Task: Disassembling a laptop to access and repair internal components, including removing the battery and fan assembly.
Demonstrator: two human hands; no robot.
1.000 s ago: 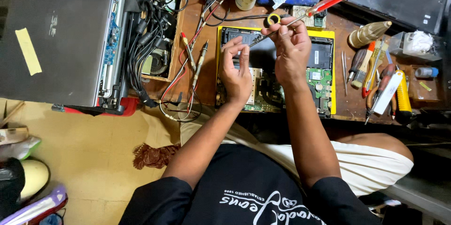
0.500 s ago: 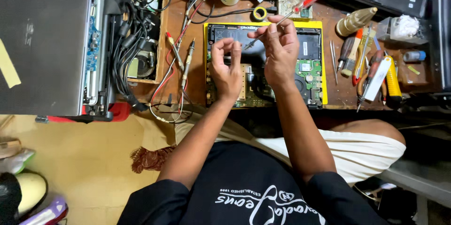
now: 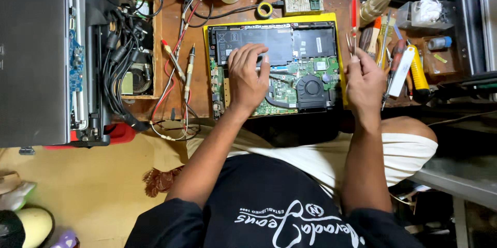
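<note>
An opened laptop (image 3: 310,67) in a yellow-edged base lies on the wooden bench with its battery, green board and fan exposed. My left hand (image 3: 248,79) rests flat on it, fingers spread over the black battery and the board. My right hand (image 3: 365,82) is off the laptop's right edge, closed around thin metal tweezers (image 3: 351,46) that point away from me. A red-handled screwdriver (image 3: 354,14) lies just beyond the tweezers' tips; whether it touches them I cannot tell.
Two test probes (image 3: 189,72) with red and black leads lie left of the laptop. A wooden box of black cables (image 3: 127,46) and a grey laptop lid (image 3: 31,56) stand further left. Screwdrivers and hand tools (image 3: 409,67) crowd the right; a tape roll (image 3: 265,10) sits behind.
My hands were together above the laptop with the red screwdriver in the right one. Now the left hand has dropped onto the laptop and the right has moved off to the right edge.
</note>
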